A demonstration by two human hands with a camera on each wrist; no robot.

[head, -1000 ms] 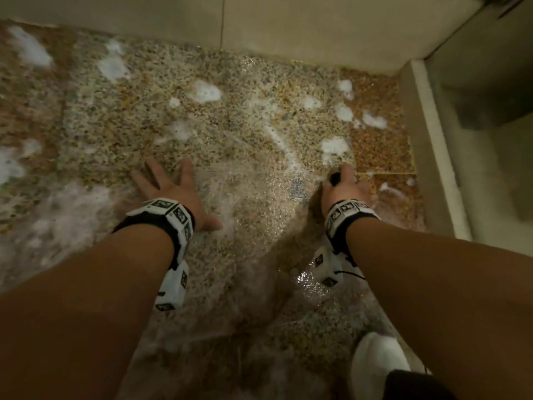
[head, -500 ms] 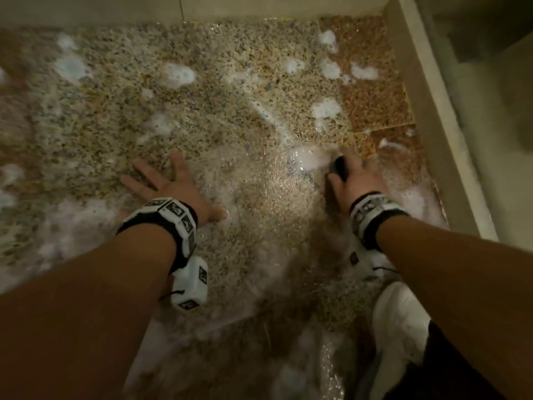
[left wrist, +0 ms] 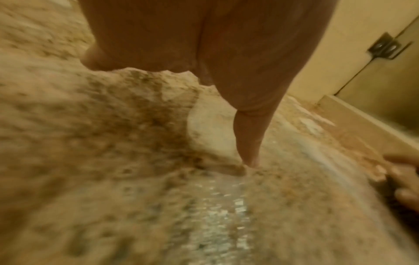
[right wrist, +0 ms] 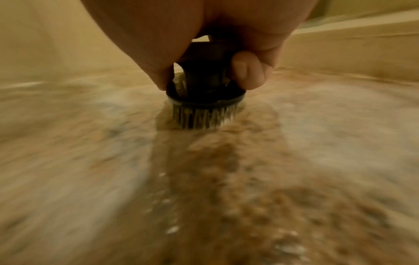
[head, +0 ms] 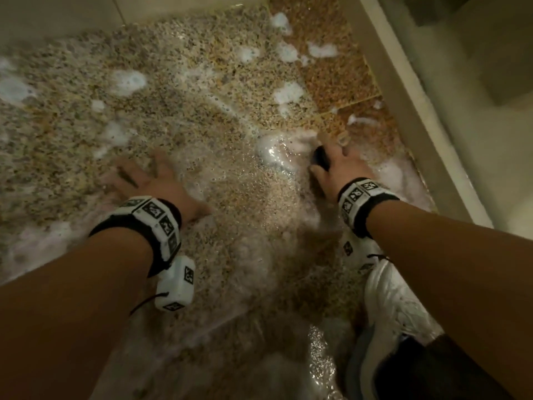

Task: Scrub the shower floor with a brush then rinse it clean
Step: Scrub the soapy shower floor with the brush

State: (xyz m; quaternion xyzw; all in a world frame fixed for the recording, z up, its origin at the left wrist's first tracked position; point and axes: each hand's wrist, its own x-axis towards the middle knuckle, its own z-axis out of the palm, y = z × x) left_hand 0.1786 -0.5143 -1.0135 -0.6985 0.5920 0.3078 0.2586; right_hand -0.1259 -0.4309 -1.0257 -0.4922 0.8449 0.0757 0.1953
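The speckled shower floor [head: 184, 90] is wet and patched with white foam [head: 128, 80]. My right hand [head: 339, 166] grips a round black scrub brush [head: 320, 159] at the right of the head view. In the right wrist view the brush [right wrist: 205, 97] stands upright, bristles pressed on the floor [right wrist: 204, 179], with my fingers [right wrist: 247, 75] curled round its handle. My left hand [head: 153, 180] lies flat on the wet floor with fingers spread. The left wrist view shows its thumb [left wrist: 249, 143] touching the floor [left wrist: 113, 161].
A raised pale curb [head: 403, 116] borders the floor on the right, close to the brush. A tiled wall [head: 57, 13] stands at the far side. My white shoe [head: 392, 307] rests on the floor at lower right. A metal hinge [left wrist: 385, 47] shows on the door.
My right hand has drawn the brush back toward me and a little left, leaving a foamy streak. The left hand stays planted on the floor. The view has tilted toward the right curb.
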